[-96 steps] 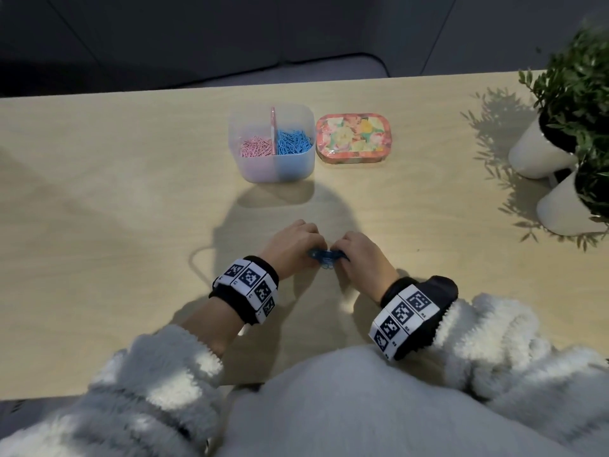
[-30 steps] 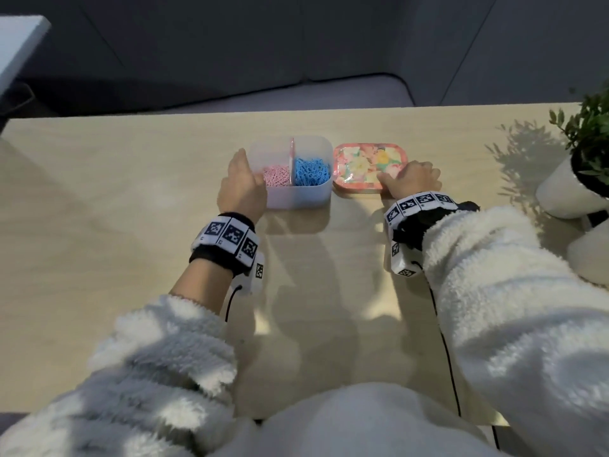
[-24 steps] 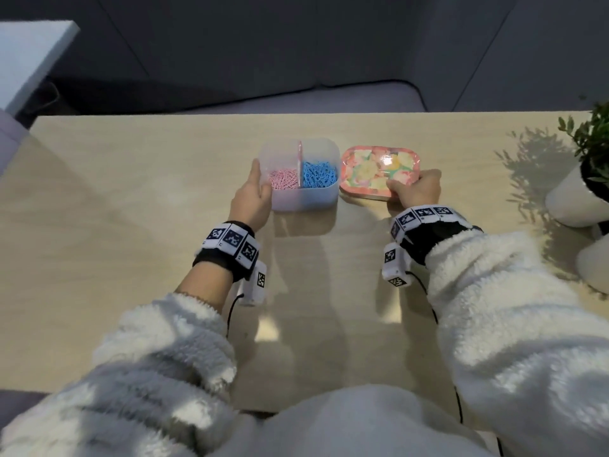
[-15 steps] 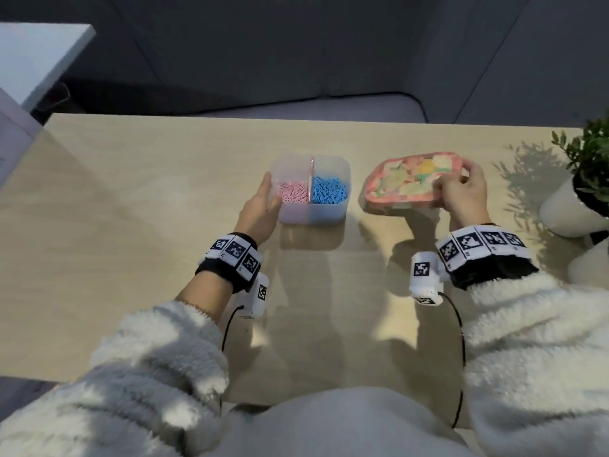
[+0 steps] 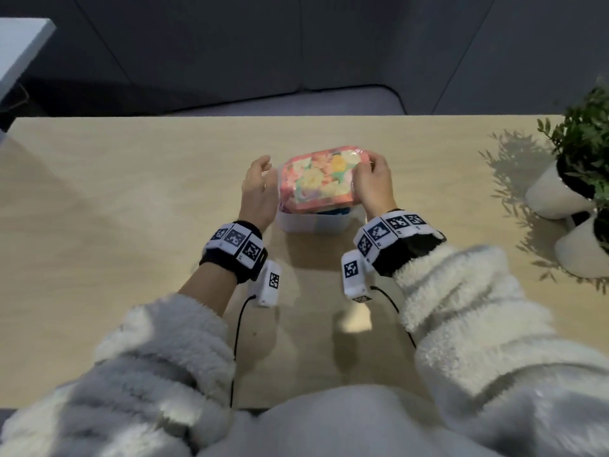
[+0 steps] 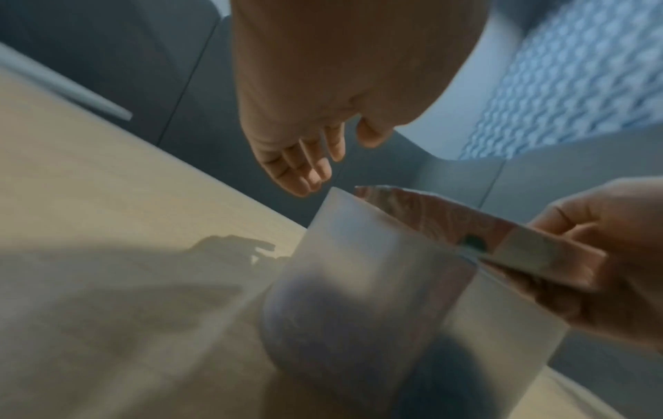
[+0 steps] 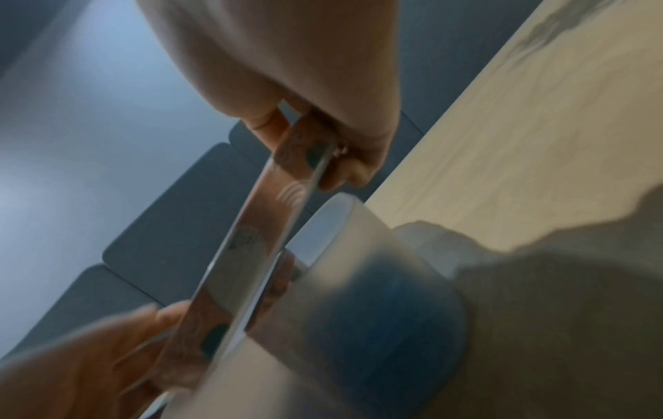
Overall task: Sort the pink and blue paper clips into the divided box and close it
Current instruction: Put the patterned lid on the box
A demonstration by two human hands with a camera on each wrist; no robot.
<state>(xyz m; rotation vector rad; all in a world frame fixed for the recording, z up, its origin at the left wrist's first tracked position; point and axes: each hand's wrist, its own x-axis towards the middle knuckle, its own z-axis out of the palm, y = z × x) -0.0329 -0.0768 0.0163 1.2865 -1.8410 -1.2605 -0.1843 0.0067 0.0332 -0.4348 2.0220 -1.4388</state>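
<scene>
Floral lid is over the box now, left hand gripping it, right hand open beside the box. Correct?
Hands are swapped. In the head view the right hand grips the floral lid over the box; the left hand is open beside the box. The left wrist view confirms it: straight fingers holding nothing.

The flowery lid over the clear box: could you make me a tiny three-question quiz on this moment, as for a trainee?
1. True or false: the flower-printed pink lid is fully seated on the frosted plastic divided box.
2. Which hand grips the lid? A) left hand B) right hand
3. Fill in: blue clips show through the box's ___ compartment.

Key: 1 false, it sits tilted above the rim; 2 B; 3 right.
</scene>
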